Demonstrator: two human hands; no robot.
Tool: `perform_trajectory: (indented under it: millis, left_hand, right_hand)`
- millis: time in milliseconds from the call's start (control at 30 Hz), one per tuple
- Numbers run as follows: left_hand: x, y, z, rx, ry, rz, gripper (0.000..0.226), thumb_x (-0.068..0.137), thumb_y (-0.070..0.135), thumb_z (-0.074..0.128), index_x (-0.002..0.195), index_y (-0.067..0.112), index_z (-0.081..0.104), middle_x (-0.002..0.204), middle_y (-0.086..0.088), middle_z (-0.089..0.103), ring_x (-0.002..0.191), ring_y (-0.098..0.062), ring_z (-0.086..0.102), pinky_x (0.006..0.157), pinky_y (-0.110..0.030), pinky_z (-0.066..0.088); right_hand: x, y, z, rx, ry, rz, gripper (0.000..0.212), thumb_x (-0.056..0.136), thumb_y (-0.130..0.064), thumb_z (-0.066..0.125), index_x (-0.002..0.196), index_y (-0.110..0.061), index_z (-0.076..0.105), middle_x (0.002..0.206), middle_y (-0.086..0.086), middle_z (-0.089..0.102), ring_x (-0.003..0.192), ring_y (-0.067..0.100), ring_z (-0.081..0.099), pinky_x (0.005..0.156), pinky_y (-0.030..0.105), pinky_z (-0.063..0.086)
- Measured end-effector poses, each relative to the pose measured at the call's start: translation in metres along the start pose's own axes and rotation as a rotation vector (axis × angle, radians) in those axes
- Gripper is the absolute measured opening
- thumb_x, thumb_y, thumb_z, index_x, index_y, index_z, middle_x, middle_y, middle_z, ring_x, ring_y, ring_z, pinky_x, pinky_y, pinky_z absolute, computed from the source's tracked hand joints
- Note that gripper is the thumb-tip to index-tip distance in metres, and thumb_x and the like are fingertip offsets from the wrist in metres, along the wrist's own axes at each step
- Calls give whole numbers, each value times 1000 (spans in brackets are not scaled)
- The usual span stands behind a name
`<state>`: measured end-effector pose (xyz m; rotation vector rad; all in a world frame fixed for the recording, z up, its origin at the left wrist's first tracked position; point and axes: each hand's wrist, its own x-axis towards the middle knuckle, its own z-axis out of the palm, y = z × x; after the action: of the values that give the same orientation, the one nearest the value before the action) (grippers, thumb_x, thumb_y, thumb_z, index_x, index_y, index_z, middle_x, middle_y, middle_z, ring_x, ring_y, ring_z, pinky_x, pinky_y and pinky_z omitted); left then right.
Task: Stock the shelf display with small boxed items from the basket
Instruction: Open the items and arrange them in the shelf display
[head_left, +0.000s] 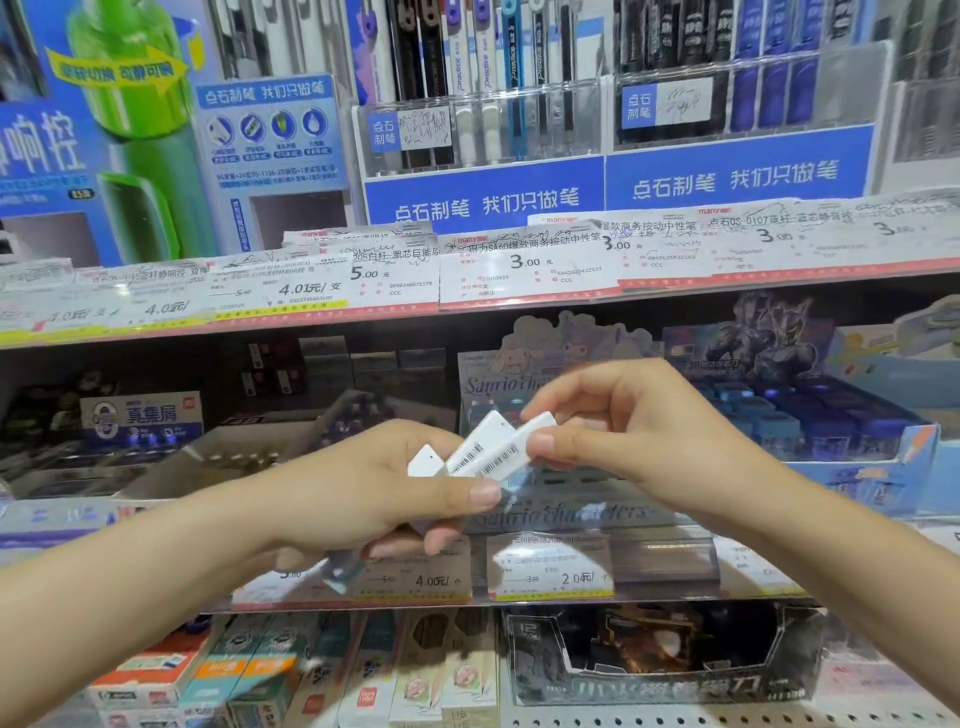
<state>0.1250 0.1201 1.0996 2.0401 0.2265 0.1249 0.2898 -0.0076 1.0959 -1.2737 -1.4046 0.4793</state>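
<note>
My left hand grips a fanned bunch of small white boxed items with barcodes, held in front of the middle shelf. My right hand pinches the topmost white box of that bunch between thumb and fingers. Behind the hands stands a Sanrio display box on the middle shelf. The basket is not in view.
The upper shelf carries pen displays above a strip of price tags. A blue display box of small cases stands at the right, eraser boxes at the left. Below are pencil packs and a black display carton.
</note>
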Motion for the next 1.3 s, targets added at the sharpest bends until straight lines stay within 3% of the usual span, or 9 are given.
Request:
perform_trajectory:
  millis: [167,300,467,667,800,933,1067,1200,1300]
  left_hand:
    - [0,-10,-1,-274,75,-117,40,80,33,70,83,-5,58,44,-1,41,27,-4,29,31,-13,24]
    - [3,-7,6,-488,209,-72,34,70,32,62,89,4,70,44,2,34,27,-2,24,30,-10,19]
    - [11,-1,12,-419,309,-4,43,81,24,57,39,15,54,33,6,34,26,-3,24,32,-15,17]
    - [12,3,9,-105,384,38,46,82,23,67,45,14,42,34,-4,31,31,-15,21,41,-28,13]
    - [15,6,15,-34,364,85,42,85,15,62,44,16,53,36,1,39,30,-12,26,35,-17,20]
    - [14,11,13,36,411,159,22,85,17,61,65,10,65,40,-2,47,30,-10,31,33,-14,24]
    - [12,5,-3,562,475,270,27,83,22,60,68,0,59,49,-7,49,42,-4,33,43,-16,27]
    - [14,2,-12,939,361,295,21,78,13,54,72,33,58,64,2,56,52,-6,46,48,-15,29]
    - [18,4,-10,1047,314,216,19,81,7,55,81,26,58,61,8,52,58,1,49,50,-14,33]
  right_hand:
    - [-8,11,-8,1,247,-198,14,64,-20,74,75,-14,66,74,4,71,69,17,69,66,23,55]
    - [-16,26,-4,-539,290,-690,6,75,-7,71,72,-4,67,79,4,69,77,11,65,68,20,52]
    - [-18,37,4,-800,212,-824,12,80,-10,64,74,-1,70,84,12,70,75,15,62,71,12,46]
    - [-14,30,4,-485,20,-453,47,72,-37,72,112,-20,55,105,-1,60,90,9,61,82,22,51]
    - [-7,19,9,-281,-81,-213,53,78,-14,69,114,-43,42,96,1,61,61,12,61,64,27,53]
    - [0,10,-10,-406,-60,-174,51,81,-9,66,121,-36,49,79,-4,59,53,18,53,53,23,44]
    - [15,16,-31,-480,96,-157,44,79,-10,65,102,-44,51,90,-2,58,56,12,55,55,14,41]
    - [33,33,-34,-424,240,-127,45,76,-1,67,81,-40,46,77,-3,55,65,14,55,66,21,47]
    - [41,45,-28,-392,284,-120,45,74,0,70,77,-37,45,71,-1,54,61,11,53,65,19,47]
